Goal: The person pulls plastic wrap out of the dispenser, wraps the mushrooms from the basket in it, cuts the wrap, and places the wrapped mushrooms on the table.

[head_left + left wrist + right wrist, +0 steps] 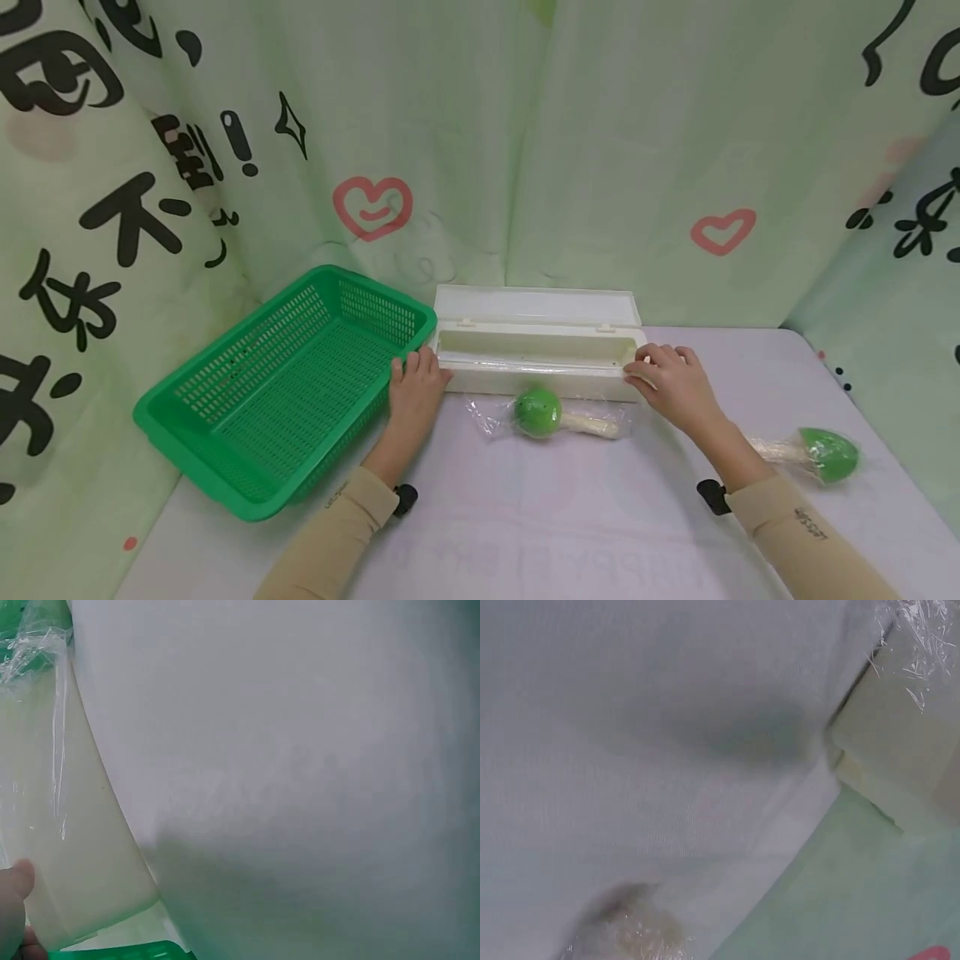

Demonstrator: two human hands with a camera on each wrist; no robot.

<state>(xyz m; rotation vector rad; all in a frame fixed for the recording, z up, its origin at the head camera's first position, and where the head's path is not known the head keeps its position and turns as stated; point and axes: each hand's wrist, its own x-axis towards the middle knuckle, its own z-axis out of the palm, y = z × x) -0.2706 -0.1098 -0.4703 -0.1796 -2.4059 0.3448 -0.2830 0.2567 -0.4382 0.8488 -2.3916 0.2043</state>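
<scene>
A long white cling film box point(540, 383) stands on the table with its lid point(536, 307) raised at the back. My left hand point(416, 392) grips its left end, the thumb point(19, 877) on the front face in the left wrist view. At the opposite end my right hand point(675, 387) holds the corner between thumb and fingers; whether it also pinches film is unclear. Glossy clear film point(56, 750) lies over the box front. Just before the box lies a maraca-like thing with a green round head point(537, 412) and pale handle, in clear plastic. The right wrist view shows the box end point(900, 735) without the hand.
A green plastic basket point(225, 500) stands at the left, its corner near the box and my left hand. Another green-headed, pale-handled thing point(828, 455) in clear wrap lies beyond my right wrist. A pale printed curtain point(585, 150) rises behind the white-covered table point(540, 517).
</scene>
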